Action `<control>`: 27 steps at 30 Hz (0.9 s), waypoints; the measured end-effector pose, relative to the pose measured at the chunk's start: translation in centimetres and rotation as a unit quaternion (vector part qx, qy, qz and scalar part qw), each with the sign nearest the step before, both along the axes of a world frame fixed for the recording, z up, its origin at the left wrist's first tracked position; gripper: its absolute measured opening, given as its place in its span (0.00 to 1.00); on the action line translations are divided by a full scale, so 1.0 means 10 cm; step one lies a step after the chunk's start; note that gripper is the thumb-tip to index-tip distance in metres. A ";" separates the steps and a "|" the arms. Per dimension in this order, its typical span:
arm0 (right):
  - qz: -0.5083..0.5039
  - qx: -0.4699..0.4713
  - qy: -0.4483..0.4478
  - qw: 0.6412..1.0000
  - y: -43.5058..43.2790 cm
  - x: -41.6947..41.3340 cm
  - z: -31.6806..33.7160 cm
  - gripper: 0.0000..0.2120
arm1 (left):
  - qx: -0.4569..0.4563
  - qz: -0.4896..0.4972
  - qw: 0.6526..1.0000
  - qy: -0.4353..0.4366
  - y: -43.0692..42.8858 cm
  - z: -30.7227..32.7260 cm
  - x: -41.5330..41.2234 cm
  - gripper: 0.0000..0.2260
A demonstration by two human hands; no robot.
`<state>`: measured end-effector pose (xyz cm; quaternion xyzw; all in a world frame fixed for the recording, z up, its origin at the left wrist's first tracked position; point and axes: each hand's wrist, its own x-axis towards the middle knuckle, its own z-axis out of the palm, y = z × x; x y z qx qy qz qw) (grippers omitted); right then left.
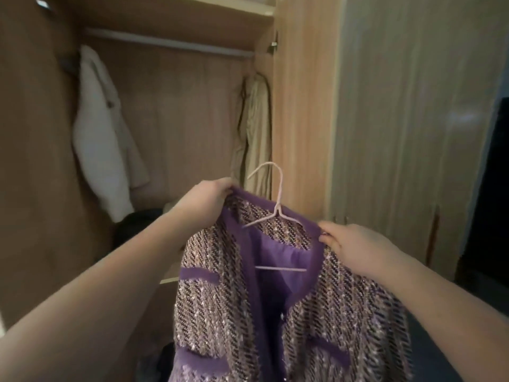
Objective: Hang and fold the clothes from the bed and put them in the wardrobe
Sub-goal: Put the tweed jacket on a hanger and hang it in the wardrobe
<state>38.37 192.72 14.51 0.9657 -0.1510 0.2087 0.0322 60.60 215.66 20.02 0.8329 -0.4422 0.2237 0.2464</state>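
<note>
A purple tweed jacket (220,293) with purple trim hangs on a pale pink wire hanger (278,199), held up in front of the open wardrobe (179,106). My left hand (212,194) grips the jacket's collar at its left shoulder. My right hand (349,244) pinches the collar edge at the right shoulder. The hanger's hook points up, well below the wardrobe's rail (165,41).
A white coat (102,133) hangs at the left end of the rail and a beige garment (256,133) at the right end. The rail between them is bare. Dark items (135,227) lie at the wardrobe's bottom. A closed wardrobe door (407,119) stands to the right.
</note>
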 end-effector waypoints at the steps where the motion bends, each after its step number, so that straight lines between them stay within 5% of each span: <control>1: -0.007 -0.016 -0.024 1.000 0.04 0.18 0.00 0.12 | -0.001 0.003 1.000 0.006 0.10 -0.04 0.13 0.10; 9: -0.012 0.016 -0.137 0.990 0.09 1.51 0.15 0.09 | 0.028 0.017 0.999 0.012 0.00 -0.60 0.79 0.27; 17: 0.048 0.063 -0.198 0.977 -0.52 2.76 0.51 0.10 | -0.022 0.123 0.975 -0.183 -0.48 -0.28 2.02 0.29; 27: 0.033 -0.003 -0.218 0.975 -1.10 4.20 1.10 0.11 | -0.041 0.157 0.976 -0.143 -1.31 0.15 3.40 0.34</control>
